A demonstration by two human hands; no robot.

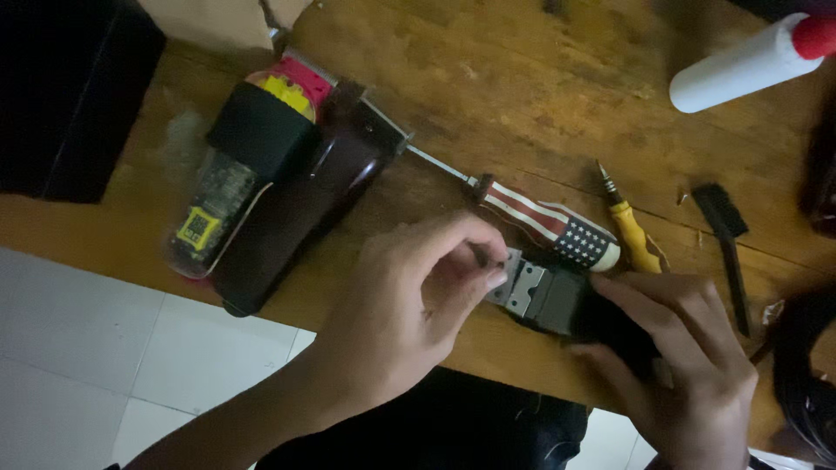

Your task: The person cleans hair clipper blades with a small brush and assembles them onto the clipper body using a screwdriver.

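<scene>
On a worn wooden tabletop (540, 78), the left hand (409, 305) pinches the metal blade plate (520, 285) of a black hair clipper (575, 305); the right hand (688, 357) clasps its body. The clipper looks rigid, smooth and fairly light, best gripped around its body, clear of the blade teeth. Just beyond lies a flag-patterned screwdriver (549, 224).

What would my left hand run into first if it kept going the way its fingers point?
Your left hand points right, its fingertips already at the metal blade of the black hair clipper, so that blade comes first; your right hand is behind.
</scene>
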